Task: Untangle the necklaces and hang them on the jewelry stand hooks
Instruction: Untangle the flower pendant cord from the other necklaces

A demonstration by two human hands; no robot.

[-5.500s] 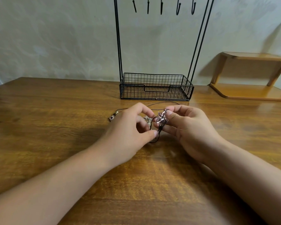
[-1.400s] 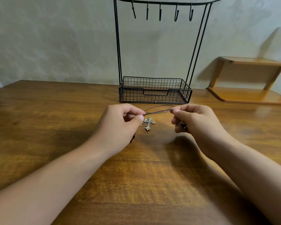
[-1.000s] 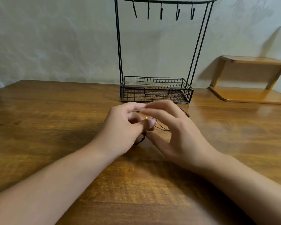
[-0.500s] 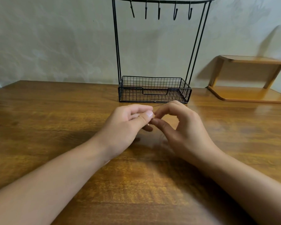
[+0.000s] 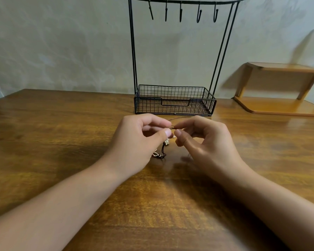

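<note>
Necklaces (image 5: 163, 148): we see dark cords at the centre of the frame, pinched at their top between the two hands' fingertips; a strand hangs down from the pinch to a small metal charm and a clasp lying on the table (image 5: 62, 142) just below the left thumb; a thin length of cord runs back toward the basket.
Left hand (image 5: 136, 142): thumb and forefinger are closed together on the cord; the other fingers are curled behind them; the forearm comes in from the lower left of the frame.
Right hand (image 5: 207, 142): thumb and forefinger pinch the same cord, tips almost touching the left hand's; the remaining fingers curl loosely underneath; the forearm enters from the lower right.
Change: half a second ago we saw no cord or charm below the hands; now the strand and charm hang in view, and the right hand sits a little more open at the palm.
Jewelry stand (image 5: 174, 100): upper centre, behind the hands; wire basket at its base; its hooks (image 5: 198, 14) bare.
Wooden shelf (image 5: 279, 87): right edge of the frame, against the wall.
</note>
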